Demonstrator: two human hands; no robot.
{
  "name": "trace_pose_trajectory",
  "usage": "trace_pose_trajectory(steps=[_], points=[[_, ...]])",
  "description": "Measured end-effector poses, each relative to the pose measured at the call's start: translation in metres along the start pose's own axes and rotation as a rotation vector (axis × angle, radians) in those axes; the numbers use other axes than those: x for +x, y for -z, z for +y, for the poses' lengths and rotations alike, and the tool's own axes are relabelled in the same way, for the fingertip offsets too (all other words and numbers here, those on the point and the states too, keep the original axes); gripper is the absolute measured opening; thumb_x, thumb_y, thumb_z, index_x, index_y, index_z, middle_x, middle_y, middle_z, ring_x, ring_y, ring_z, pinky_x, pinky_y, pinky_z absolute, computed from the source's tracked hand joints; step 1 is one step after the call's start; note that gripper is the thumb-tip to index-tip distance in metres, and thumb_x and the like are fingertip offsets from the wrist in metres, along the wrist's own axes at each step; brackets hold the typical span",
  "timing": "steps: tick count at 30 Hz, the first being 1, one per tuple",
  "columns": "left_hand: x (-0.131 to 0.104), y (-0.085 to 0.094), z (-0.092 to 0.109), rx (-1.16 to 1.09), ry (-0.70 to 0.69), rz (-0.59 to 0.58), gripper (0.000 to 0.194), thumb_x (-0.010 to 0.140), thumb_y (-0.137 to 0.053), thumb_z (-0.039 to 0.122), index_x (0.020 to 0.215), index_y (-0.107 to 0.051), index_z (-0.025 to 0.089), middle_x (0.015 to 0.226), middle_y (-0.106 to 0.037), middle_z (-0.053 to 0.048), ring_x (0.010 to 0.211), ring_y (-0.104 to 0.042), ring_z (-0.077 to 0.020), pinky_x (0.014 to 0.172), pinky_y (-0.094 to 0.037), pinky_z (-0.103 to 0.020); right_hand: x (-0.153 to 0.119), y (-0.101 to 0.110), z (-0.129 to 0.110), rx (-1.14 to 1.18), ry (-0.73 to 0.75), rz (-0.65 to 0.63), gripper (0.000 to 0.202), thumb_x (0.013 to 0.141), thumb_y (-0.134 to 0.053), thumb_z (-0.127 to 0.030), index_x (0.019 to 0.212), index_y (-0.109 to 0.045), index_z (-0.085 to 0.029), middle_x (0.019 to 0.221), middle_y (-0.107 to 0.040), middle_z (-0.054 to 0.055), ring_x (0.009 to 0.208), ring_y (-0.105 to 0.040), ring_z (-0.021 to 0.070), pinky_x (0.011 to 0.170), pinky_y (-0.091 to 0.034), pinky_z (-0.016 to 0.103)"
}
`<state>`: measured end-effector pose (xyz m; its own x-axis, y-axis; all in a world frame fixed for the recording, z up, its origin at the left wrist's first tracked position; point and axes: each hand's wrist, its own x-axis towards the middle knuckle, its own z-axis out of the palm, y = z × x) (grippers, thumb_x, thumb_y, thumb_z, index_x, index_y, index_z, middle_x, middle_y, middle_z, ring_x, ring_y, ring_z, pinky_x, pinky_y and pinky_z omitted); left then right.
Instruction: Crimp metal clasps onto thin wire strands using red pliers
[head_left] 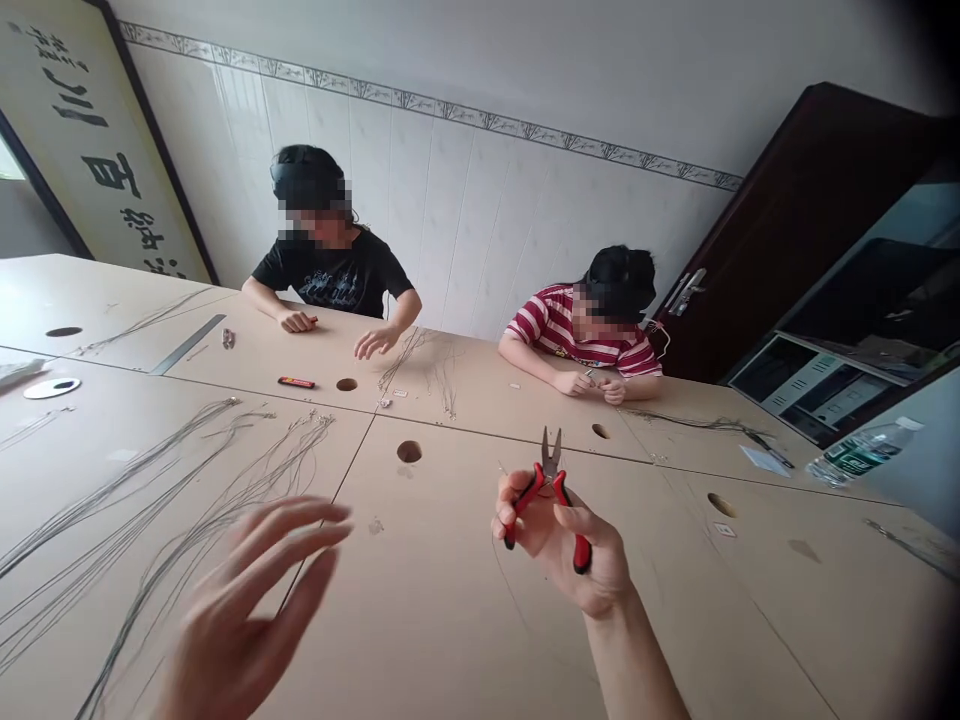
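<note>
My right hand holds a pair of pliers with red and black handles. The jaws point up and stand slightly apart, and the handles are spread. A thin dark strand hangs below my right fingers; I cannot tell whether they hold it. To the left, my left hand hovers over the table, fingers stretched out and a little blurred, with nothing in it. Several bundles of thin dark cords with small shiny ends lie on the table beside and beyond my left hand.
Across the light wooden table sit two people, one in a black shirt, one in a striped shirt. A steel ruler, a red-and-black stick-like item and a water bottle lie about. Round holes pierce the tabletop.
</note>
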<state>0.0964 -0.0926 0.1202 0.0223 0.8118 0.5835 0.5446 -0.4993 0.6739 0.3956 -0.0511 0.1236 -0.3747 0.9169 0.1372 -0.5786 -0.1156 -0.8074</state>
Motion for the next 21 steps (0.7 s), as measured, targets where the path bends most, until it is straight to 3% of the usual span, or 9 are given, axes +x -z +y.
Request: trace_pose_trajectory(steps=[2,4,8,12,17,21], points=[[0.042,-0.029,0.016,-0.140,0.064,-0.161,0.017,0.089,-0.062,0.032,0.102,-0.072,0.038,0.118,-0.068,0.001,0.104,-0.064,-0.0265,0.085,-0.052,-0.038,0.010,0.000,-0.001,0.001,0.014,-0.014,0.033,0.077,-0.070,-0.039,0.104,-0.073,-0.020,0.099,-0.064,0.009,0.080,-0.056,0.0196,0.076,-0.044,0.036],[0.074,-0.055,0.027,-0.318,0.155,-0.316,0.021,0.093,-0.058,0.039,0.107,-0.071,0.030,0.117,-0.069,-0.004,0.104,-0.065,-0.0246,0.086,-0.052,-0.035,0.020,0.000,-0.001,0.011,0.028,-0.011,0.032,0.078,-0.069,-0.039,0.103,-0.073,-0.020,0.098,-0.064,0.009,0.081,-0.056,0.0198,0.077,-0.044,0.036],[0.108,-0.090,0.030,-0.672,0.250,-0.451,0.026,0.090,-0.063,0.039,0.110,-0.069,0.023,0.104,-0.072,-0.005,0.094,-0.066,-0.0188,0.087,-0.053,-0.031,0.038,0.003,0.000,0.017,0.058,0.000,0.030,0.079,-0.065,-0.040,0.100,-0.072,-0.020,0.096,-0.063,0.009,0.081,-0.055,0.0201,0.077,-0.045,0.036],[0.118,-0.104,0.023,-0.866,0.315,-0.464,0.025,0.085,-0.070,0.037,0.101,-0.071,0.019,0.087,-0.073,-0.004,0.079,-0.066,-0.0155,0.077,-0.056,-0.028,0.052,0.009,0.002,0.043,0.063,-0.011,0.031,0.079,-0.063,-0.041,0.100,-0.072,-0.019,0.093,-0.063,0.008,0.079,-0.054,0.0197,0.076,-0.046,0.036],[0.127,-0.109,0.018,-0.884,0.336,-0.431,0.021,0.084,-0.072,0.038,0.089,-0.071,0.017,0.078,-0.071,-0.003,0.072,-0.065,-0.0154,0.070,-0.056,-0.028,0.064,0.009,0.004,0.046,0.052,0.013,0.030,0.077,-0.064,-0.041,0.097,-0.073,-0.020,0.095,-0.064,0.009,0.079,-0.054,0.0210,0.075,-0.048,0.037],[0.130,-0.112,0.018,-0.929,0.312,-0.499,0.022,0.088,-0.066,0.037,0.079,-0.064,0.017,0.066,-0.068,-0.001,0.057,-0.063,-0.0149,0.062,-0.055,-0.030,0.069,0.007,0.008,0.070,0.045,0.007,0.030,0.077,-0.065,-0.040,0.097,-0.074,-0.019,0.095,-0.064,0.009,0.079,-0.054,0.0202,0.073,-0.048,0.036]])
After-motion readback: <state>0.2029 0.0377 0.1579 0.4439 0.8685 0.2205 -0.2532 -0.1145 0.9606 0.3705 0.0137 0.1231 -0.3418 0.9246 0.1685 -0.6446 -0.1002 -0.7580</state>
